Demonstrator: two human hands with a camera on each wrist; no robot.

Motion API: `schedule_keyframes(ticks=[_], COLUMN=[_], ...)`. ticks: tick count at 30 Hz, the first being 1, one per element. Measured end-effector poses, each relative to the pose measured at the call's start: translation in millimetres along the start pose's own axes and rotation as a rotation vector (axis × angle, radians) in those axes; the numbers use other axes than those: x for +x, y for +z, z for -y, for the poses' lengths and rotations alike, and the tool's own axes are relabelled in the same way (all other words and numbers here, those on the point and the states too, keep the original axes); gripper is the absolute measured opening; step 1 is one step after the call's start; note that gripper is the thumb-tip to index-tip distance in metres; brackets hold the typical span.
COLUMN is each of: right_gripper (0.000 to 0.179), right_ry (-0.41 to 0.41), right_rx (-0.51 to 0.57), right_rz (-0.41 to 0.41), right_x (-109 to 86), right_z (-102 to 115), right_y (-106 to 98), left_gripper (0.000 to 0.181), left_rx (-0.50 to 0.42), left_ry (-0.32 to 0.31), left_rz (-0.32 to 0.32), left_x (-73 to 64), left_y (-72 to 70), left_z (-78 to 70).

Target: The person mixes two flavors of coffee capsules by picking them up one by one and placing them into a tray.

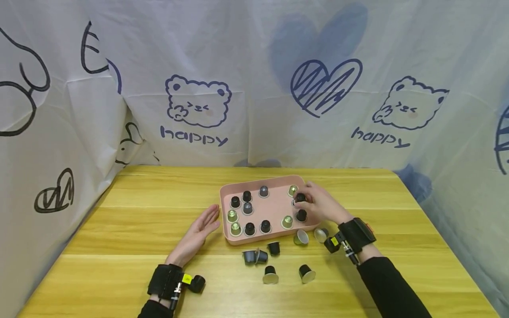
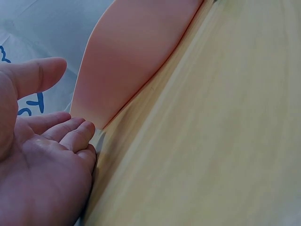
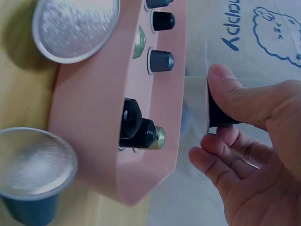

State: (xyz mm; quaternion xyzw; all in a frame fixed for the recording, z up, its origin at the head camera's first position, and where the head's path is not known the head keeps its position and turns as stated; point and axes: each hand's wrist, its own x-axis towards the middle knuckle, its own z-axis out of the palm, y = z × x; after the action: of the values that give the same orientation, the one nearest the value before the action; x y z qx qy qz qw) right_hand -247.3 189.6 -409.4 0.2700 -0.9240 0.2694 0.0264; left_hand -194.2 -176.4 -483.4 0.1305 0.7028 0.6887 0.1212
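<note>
A black coffee capsule [image 3: 219, 112] is pinched between the thumb and fingers of my right hand [image 1: 319, 204], over the right end of the pink tray [image 1: 270, 182]. Its pale lid faces the tray in the right wrist view. Black, dark grey and green capsules stand lid-down in the tray, among them a green capsule [image 1: 287, 221] and a grey capsule [image 1: 264, 191]. My left hand [image 1: 199, 229] lies beside the tray's left end with straight to relaxed fingers, holding nothing. Whether its fingertips touch the tray wall [image 2: 136, 47], I cannot tell.
In front of the tray, several loose capsules lie on the wooden table [image 1: 119, 274], including a black capsule [image 1: 270, 274] and a tipped capsule [image 1: 301, 237] showing its silver lid. A white printed curtain [image 1: 262, 123] hangs behind the table and along its sides.
</note>
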Motion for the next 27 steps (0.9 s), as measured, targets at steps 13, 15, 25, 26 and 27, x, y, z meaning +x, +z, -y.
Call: schedule_keyframes(ticks=[13, 15, 25, 26, 27], right_gripper=[0.022, 0.023, 0.044, 0.045, 0.045], right_ry=[0.042, 0.052, 0.102, 0.1, 0.098], right_rx=[-0.146, -0.188, -0.16, -0.132, -0.097], right_rz=[0.113, 0.129, 0.07, 0.062, 0.048], right_x=[50.7, 57.6, 67.5, 65.3, 62.3], right_z=[4, 4, -2, -1, -1], right_y=[11, 15, 28, 26, 25], left_gripper=[0.065, 0.065, 0.067, 0.068, 0.068], left_rx=[-0.011, -0.004, -0.007, -0.01, -0.012], left_ry=[-0.005, -0.01, -0.009, -0.006, -0.002], left_rz=[-0.006, -0.008, -0.01, -0.01, -0.006], left_x=[-0.1, 0.2, -0.1, 0.1, 0.3], left_y=[-0.2, -0.4, 0.0, -0.4, -0.8], left_z=[-1.3, -1.1, -0.3, 0.0, 0.3])
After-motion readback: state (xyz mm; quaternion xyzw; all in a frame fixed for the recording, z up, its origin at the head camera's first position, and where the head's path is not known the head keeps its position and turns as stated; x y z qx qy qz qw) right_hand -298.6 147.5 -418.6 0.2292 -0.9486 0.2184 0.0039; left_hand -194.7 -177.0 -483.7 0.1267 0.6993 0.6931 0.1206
